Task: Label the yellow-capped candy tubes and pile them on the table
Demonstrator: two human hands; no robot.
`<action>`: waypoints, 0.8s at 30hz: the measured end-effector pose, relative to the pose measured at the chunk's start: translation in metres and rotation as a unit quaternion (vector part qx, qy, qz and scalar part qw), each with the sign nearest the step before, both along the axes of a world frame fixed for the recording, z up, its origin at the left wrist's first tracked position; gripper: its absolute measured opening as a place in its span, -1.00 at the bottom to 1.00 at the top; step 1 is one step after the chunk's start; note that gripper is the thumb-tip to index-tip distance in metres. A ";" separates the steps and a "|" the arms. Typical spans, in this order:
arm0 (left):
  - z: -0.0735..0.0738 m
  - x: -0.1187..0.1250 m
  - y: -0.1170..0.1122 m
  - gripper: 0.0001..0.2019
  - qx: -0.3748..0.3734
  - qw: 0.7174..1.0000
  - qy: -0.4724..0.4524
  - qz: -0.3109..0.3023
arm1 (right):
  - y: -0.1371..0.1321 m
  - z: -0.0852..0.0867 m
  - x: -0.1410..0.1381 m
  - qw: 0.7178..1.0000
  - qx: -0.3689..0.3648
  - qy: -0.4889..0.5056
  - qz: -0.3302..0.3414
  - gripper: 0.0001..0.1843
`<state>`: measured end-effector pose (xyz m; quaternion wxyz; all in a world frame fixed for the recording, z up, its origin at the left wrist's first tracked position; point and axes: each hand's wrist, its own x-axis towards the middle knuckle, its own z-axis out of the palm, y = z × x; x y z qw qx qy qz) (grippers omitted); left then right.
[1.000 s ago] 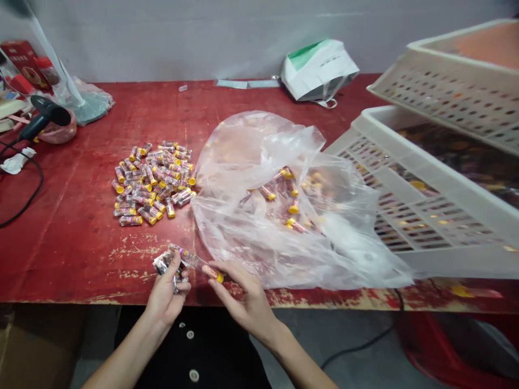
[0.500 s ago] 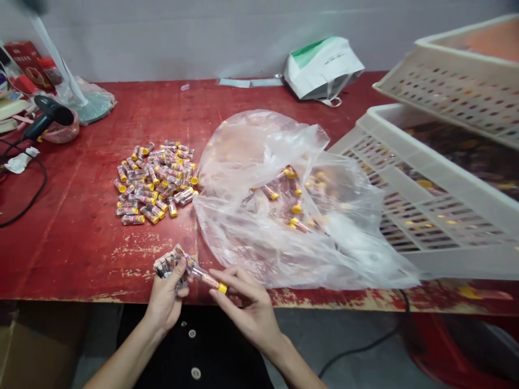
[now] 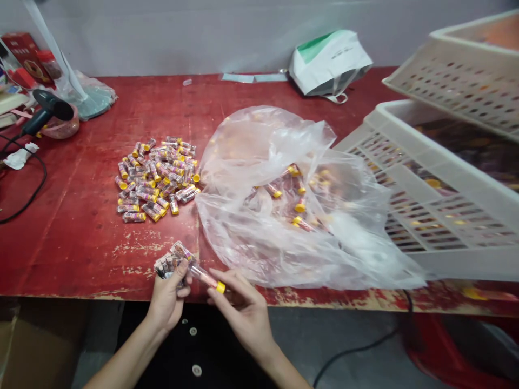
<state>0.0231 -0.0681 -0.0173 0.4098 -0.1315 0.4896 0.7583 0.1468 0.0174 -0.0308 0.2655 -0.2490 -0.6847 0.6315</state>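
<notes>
Yellow-capped clear tube (image 3: 201, 276): held across both hands, over the front edge of the counter (image 3: 73, 254).
Left hand (image 3: 165, 297): closed around foil-wrapped packets (image 3: 167, 266).
Right hand (image 3: 239, 308): partly closed, pinching beside the cap (image 3: 220, 287).
Change: grip unchanged.

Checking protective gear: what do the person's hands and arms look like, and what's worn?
The left hand and right hand are bare, with no gloves, rings or watch, and the forearms show no sleeves. Below is a black garment with round buttons.
</notes>
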 end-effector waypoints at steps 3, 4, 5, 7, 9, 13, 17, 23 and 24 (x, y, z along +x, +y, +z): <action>0.002 -0.001 -0.001 -0.63 0.006 1.000 -0.019 0.010 | -0.001 -0.003 0.000 0.998 -0.063 -0.005 -0.005 -0.70; 0.002 -0.001 -0.001 -0.63 0.008 1.000 -0.026 0.014 | -0.001 -0.004 0.001 0.999 -0.037 -0.002 -0.013 -0.69; 0.002 -0.001 -0.001 -0.64 0.009 0.999 -0.035 0.018 | 0.000 -0.005 0.002 1.000 -0.005 0.003 -0.025 -0.68; 0.003 -0.003 -0.001 -0.64 0.013 0.998 -0.056 0.028 | 0.003 -0.006 0.006 0.999 0.037 0.012 -0.031 -0.65; 0.003 -0.005 0.000 -0.64 0.020 0.997 -0.075 0.032 | 0.005 -0.006 0.010 0.999 0.041 0.019 -0.017 -0.64; 0.006 -0.005 0.001 -0.69 0.018 0.995 -0.098 0.018 | 0.009 -0.007 0.013 0.999 0.036 0.025 0.020 -0.63; 0.006 -0.003 0.000 -0.70 0.016 0.995 -0.100 0.024 | 0.008 -0.006 0.011 0.998 0.047 0.023 0.029 -0.62; 0.004 -0.002 -0.001 -0.67 0.019 0.992 -0.121 0.015 | 0.007 -0.006 0.012 0.997 0.054 0.026 0.054 -0.57; 0.004 -0.002 -0.001 -0.66 0.021 0.992 -0.124 0.010 | 0.007 -0.006 0.012 0.997 0.058 0.020 0.048 -0.58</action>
